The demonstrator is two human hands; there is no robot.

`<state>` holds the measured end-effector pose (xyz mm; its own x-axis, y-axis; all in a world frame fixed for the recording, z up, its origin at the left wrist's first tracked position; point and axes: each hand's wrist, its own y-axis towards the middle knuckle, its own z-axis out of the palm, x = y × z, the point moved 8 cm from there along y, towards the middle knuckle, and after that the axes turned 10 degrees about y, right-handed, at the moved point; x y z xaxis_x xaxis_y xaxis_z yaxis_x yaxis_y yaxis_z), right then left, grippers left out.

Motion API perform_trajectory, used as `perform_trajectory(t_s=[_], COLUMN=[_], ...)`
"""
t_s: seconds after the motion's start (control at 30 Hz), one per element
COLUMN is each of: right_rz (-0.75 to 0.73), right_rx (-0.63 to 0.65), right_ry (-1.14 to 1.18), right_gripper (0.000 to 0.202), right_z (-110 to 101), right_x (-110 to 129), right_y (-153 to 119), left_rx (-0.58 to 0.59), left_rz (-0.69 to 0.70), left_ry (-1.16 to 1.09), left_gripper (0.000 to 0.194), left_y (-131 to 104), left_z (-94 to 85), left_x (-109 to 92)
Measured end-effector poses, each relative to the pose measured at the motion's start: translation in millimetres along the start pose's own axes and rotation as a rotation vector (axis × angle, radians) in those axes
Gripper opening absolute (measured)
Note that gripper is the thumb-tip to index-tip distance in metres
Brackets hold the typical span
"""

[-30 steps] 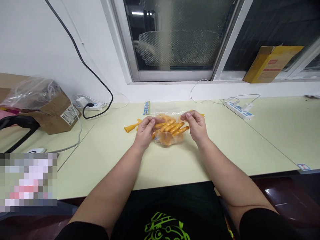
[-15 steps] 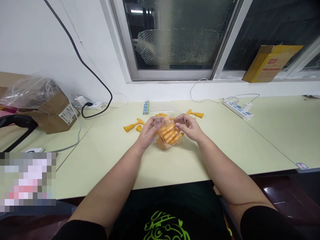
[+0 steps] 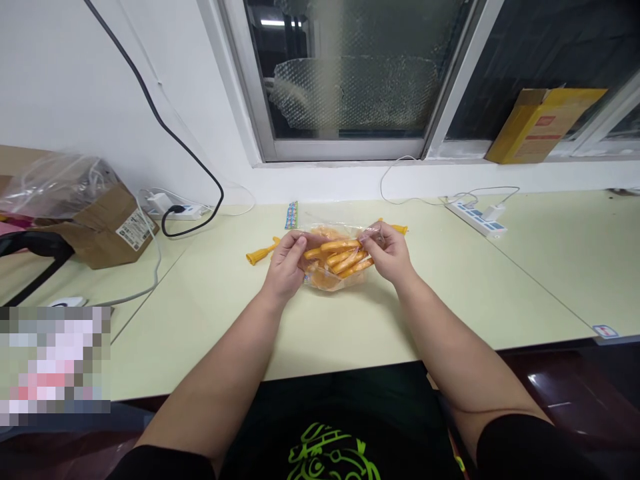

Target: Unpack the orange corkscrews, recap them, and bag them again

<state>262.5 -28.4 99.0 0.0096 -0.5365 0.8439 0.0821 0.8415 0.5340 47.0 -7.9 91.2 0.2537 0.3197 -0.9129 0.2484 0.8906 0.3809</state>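
Note:
A clear plastic bag (image 3: 325, 281) with several yellow-orange plastic pieces (image 3: 345, 257) in it is stretched between my hands, just above the table. My left hand (image 3: 287, 263) pinches the bag's left side, thumb on top. On the other side my right hand (image 3: 387, 250) grips the plastic between thumb and fingers. One loose yellow piece with a flared end (image 3: 259, 255) lies left of my left hand. Another yellow piece (image 3: 400, 229) shows partly behind my right hand. Behind the bag lies a flat clear packet with a colourful printed strip (image 3: 291, 215).
A cardboard box (image 3: 113, 223) with clear plastic on it stands at the left. Power strips (image 3: 475, 219) with cables lie along the wall at both sides. A yellow carton (image 3: 547, 127) leans against the window. A black cable (image 3: 165, 123) hangs down the wall.
My hands have moved slightly apart and spread the bag wider. The pieces inside have shifted and lie flatter. My right hand now covers more of the loose piece behind it.

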Motion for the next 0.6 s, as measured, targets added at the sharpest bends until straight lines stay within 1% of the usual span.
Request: perform_trajectory(t_s=[0.07,0.13,0.2,0.3,0.4,0.47,0.53,0.6], right_rz=[0.044,0.077,0.090,0.136,0.190,0.217,0.221,0.174], right_rx=[0.048,0.107,0.130,0.128,0.139,0.147,0.139,0.084], right_ry=[-0.052,-0.113,-0.145,-0.118,-0.055,-0.024,-0.028,-0.058], right_gripper=[0.036,0.032,0.029,0.026,0.025,0.024,0.021,0.021], right_z=[3.7,8.8,11.4,13.0,15.2,16.3,15.6,11.6], right_x=[-3.6,-6.4,-7.4,-10.7,-16.0,-19.4,-21.0,-18.1], right_y=[0.1,-0.6,-1.2,-2.1,-3.1,-3.4,-3.1,-1.6], left_rx=[0.003,0.009,0.016,0.064,0.149,0.194,0.208,0.174], left_rz=[-0.012,-0.046,-0.080,-0.085,-0.061,-0.074,-0.099,-0.100], left_ry=[0.036,0.088,0.113,0.112,0.164,0.205,0.202,0.166], left_gripper=[0.029,0.028,0.028,0.027,0.031,0.033,0.038,0.042], left_y=[0.9,1.9,2.4,1.7,-1.3,-3.6,-4.8,-3.5], left_z=[-0.6,-1.8,-3.1,-0.5,8.2,14.1,17.1,15.1], left_x=[2.2,8.8,15.8,20.1,18.6,19.8,22.2,23.1])
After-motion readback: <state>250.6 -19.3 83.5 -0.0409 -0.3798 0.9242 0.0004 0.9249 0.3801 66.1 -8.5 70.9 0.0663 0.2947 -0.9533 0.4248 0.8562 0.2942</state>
